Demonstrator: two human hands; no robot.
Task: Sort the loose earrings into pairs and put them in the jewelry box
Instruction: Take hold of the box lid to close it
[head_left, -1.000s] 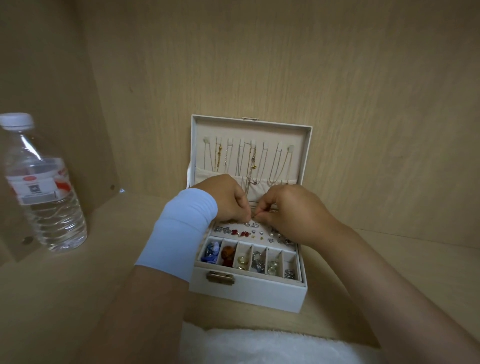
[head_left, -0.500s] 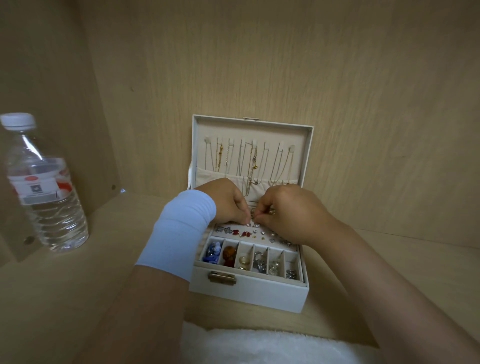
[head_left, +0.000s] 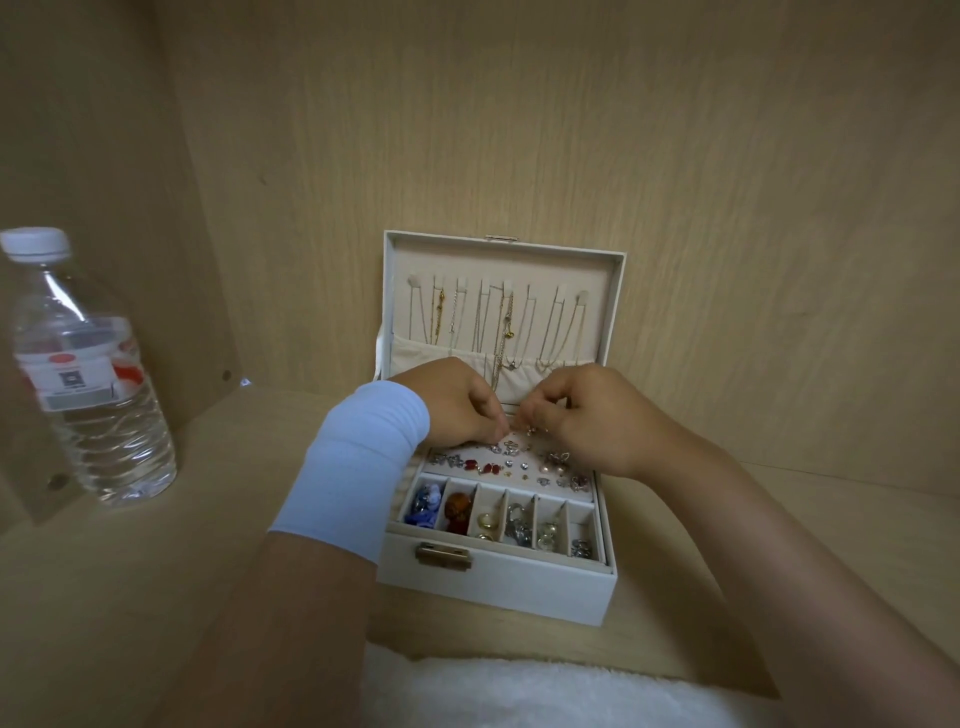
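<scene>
The right hand (head_left: 587, 415) has its fingers curled and its thumb and forefinger pinched on a small silver earring (head_left: 530, 430), held just above the back edge of the box's flat tray. The left hand (head_left: 457, 405) faces it, fingers curled with the tips down beside the right fingertips; I cannot tell whether it holds anything. A pale blue stretch cuff (head_left: 358, 462) covers the left wrist and hides the tray's left corner. Both hands are over the white rectangular jewelry box (head_left: 493, 587), whose lid (head_left: 498, 260) stands open and upright. Thin gold and silver necklaces (head_left: 498, 322) hang on the lid's cream lining, their lower ends hidden behind the hands. On the cream tray pad lie the loose earrings (head_left: 488, 467): red, silver and pearl-like studs, spread out. In front of the pad is a row of narrow compartments (head_left: 519, 525) holding blue, amber, gold and silver pieces, one kind to each. A brass clasp (head_left: 442, 557) sits on the box's front wall. At the near edge lies a white fluffy cloth (head_left: 519, 691). Well apart on the left stands a clear plastic water bottle (head_left: 78, 374) with a white cap, upright against the side panel. Everything rests on a pale wooden shelf (head_left: 156, 597), closed in by a wood-grain back wall (head_left: 571, 130).
</scene>
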